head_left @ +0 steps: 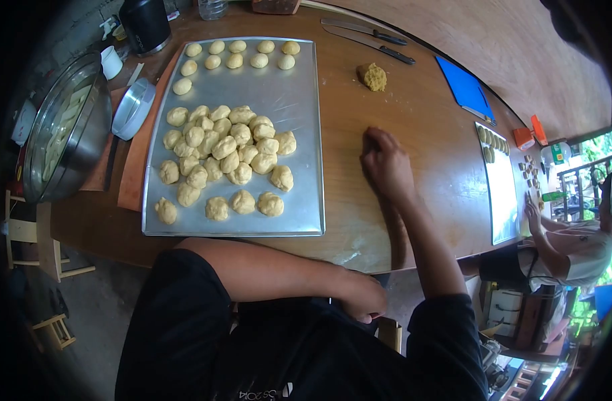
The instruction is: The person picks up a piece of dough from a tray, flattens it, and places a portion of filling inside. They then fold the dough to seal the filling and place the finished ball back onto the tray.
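Note:
Over the wooden table my right hand [386, 160] is held with its fingers curled in; whatever may be inside is hidden. A crumbly yellow lump [372, 77] lies on the tabletop beyond it. My left hand [365, 297] is low at the table's near edge, closed, its fingers turned down and partly out of sight. Left of my right hand sits a metal tray [286, 93]. Smooth round dough balls [235, 61] stand in rows at its far end. Rougher dough pieces [226, 147] are heaped on the middle, with several more along the near end.
A steel bowl [65, 130] and a round tin [133, 109] flank the tray's left. Two knives [373, 45] lie at the back. On the right are a blue board [465, 89] and a second tray [500, 194], with another person [573, 250] beside it.

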A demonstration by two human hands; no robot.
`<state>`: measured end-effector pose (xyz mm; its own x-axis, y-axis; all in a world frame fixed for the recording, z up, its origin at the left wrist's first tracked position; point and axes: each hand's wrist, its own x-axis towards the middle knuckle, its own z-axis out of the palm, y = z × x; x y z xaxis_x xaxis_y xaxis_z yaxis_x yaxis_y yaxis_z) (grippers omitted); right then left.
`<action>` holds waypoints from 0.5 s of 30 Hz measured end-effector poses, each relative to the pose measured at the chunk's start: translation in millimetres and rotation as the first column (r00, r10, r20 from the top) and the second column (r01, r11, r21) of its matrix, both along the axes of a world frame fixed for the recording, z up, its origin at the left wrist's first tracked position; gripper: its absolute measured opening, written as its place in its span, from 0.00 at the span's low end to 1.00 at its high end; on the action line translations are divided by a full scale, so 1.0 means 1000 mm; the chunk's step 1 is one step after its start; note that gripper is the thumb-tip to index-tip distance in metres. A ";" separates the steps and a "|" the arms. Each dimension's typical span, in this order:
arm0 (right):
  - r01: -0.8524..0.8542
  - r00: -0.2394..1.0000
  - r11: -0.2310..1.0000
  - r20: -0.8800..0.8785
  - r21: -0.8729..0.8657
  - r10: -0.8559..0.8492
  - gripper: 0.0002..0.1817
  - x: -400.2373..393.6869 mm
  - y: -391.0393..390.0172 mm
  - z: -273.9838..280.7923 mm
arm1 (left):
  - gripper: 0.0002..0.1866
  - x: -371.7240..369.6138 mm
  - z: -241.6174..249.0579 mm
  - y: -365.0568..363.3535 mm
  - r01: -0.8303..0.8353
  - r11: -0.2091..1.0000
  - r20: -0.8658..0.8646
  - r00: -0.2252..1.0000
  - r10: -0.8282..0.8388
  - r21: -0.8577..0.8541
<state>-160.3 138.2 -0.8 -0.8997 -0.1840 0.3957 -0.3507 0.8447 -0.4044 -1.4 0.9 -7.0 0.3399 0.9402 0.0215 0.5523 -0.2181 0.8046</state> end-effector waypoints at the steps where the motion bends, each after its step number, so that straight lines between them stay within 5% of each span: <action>1: 0.079 0.996 0.997 0.033 -0.024 -0.079 0.21 -0.013 0.003 -0.003 | 0.14 -0.001 0.003 -0.001 0.004 0.999 0.015 1.000 -0.003 -0.040; 9: -0.068 0.997 0.998 -0.037 -0.006 0.067 0.21 0.021 -0.016 -0.002 | 0.14 0.000 0.004 -0.001 0.000 0.999 0.023 1.000 0.001 -0.053; 13: 0.116 0.993 0.993 -0.007 0.001 -0.116 0.21 -0.027 0.001 -0.003 | 0.14 0.000 0.010 -0.003 0.018 0.999 -0.005 1.000 -0.018 -0.038; 15: 0.071 0.997 0.997 -0.024 -0.024 -0.072 0.22 -0.036 -0.013 -0.009 | 0.14 -0.001 0.010 -0.002 0.012 0.998 -0.012 1.000 -0.013 -0.066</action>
<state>-196.4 125.6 -10.0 -0.8999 -0.1102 0.4219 -0.3002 0.8584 -0.4161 -2.5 -1.1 3.3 0.3518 0.9350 -0.0449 0.5597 -0.1716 0.8107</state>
